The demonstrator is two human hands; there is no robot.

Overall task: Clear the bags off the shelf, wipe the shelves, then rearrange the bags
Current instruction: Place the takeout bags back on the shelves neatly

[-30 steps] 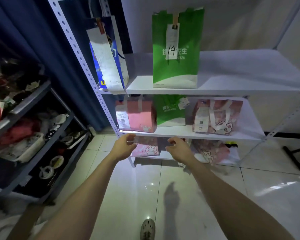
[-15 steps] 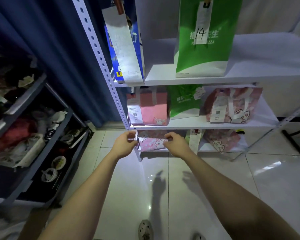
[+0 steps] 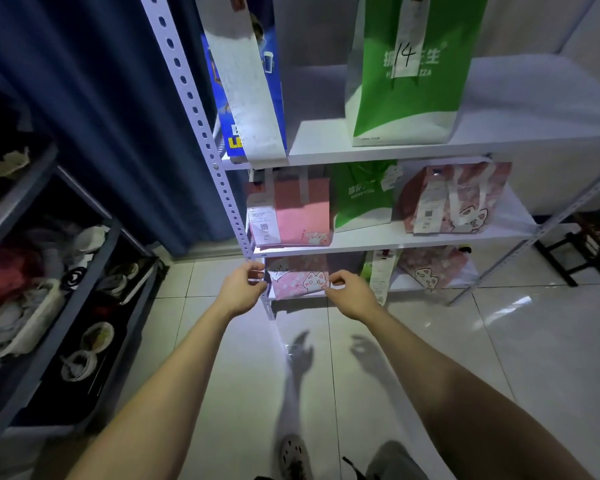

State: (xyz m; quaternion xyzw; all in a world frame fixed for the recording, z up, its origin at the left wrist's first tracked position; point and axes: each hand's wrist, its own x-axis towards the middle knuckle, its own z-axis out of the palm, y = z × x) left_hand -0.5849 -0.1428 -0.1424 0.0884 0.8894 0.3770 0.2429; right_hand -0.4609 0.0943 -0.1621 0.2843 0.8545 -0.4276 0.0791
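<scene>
Now, left hand: at 7 o'clock of the view's middle, fingers curled, thumb and fingertips close together in front of the shelf post; I cannot tell whether the grip has hold of anything
right hand: at 3 o'clock of the left hand, fingers curled, fingertips at the right edge of the low cat bag; grip half closed, contact too fine to tell
low cat bag: pink, on the bottom board, between the two hands
shelf: white boards on perforated posts
top board: blue bag with a long receipt at 11 o'clock, tall green bag tagged 14 at 1 o'clock
middle board, from 9 to 3 o'clock: plain pink bag, small green bag, cat tote
bottom board, 3 o'clock of the right hand: hanging receipt, then second cat bag
dark rack: at 9 o'clock, holding bowls and clutter
</scene>
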